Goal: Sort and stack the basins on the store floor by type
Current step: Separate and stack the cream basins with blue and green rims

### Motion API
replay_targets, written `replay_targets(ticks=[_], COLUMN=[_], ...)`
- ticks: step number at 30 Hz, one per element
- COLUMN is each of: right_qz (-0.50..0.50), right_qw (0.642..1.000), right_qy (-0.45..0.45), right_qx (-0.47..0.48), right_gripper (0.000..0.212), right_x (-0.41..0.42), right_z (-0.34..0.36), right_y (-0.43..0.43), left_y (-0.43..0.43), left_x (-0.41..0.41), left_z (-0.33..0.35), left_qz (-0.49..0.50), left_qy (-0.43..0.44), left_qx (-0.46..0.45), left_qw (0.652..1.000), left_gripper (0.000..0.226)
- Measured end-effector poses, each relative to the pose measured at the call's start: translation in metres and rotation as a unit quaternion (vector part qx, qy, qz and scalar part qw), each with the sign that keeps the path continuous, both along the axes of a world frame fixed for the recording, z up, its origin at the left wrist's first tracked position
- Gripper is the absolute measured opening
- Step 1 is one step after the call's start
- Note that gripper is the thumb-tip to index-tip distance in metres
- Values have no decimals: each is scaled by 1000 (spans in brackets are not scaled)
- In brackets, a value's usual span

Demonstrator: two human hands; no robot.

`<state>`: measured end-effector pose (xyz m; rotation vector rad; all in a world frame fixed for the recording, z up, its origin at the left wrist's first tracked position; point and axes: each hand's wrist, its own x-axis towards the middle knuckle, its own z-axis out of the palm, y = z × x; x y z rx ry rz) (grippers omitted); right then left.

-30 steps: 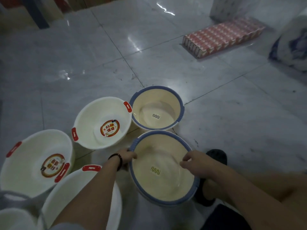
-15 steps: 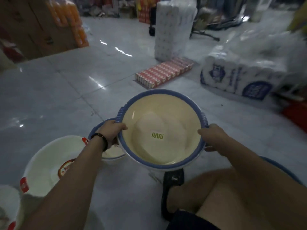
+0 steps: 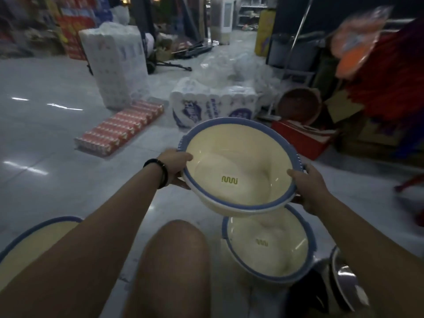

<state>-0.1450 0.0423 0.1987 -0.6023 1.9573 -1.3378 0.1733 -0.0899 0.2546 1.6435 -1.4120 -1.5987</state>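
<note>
— Now: we hold the blue-rimmed basin (image 3: 231,154) in the air, left hand (image 3: 176,167) gripping its left rim, right hand (image 3: 309,189) gripping the right.
— Step?
— Stacking by type, we judge: a matching basin (image 3: 268,249) sits on the floor (image 3: 57,145) just beneath it.
— Next move?
— We would lower ours level and centred, so it nests rim to rim.

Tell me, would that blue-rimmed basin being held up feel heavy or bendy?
Probably light: the blue-rimmed basin is empty, and the left hand and right hand hold it by the rim alone. Likely fairly stiff: the rim looks round, with no sag. Its glossy inside hints it's slippery.
</note>
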Motion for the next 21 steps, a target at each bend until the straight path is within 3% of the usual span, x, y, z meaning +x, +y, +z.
replay_targets(ticks=[5, 10, 18, 21], right_qz=[-57, -78, -32, -17], right_qw=[997, 993, 972, 960], right_qy=[6, 15, 98, 112], right_qx=[42, 89, 211, 258], right_gripper=[25, 19, 10, 22], right_x=[-66, -91, -113, -109], right_z=[-53, -114, -195, -215], right_y=[41, 64, 78, 79], left_y=[1, 16, 35, 37], left_x=[-77, -114, -131, -132], left_z=[-39, -125, -221, -243], left_qz=[-117, -131, -165, -180], left_qy=[-105, -162, -292, -329], left_qx=[91, 120, 49, 31], left_qw=[983, 971, 941, 926], left_gripper=[22, 22, 27, 29])
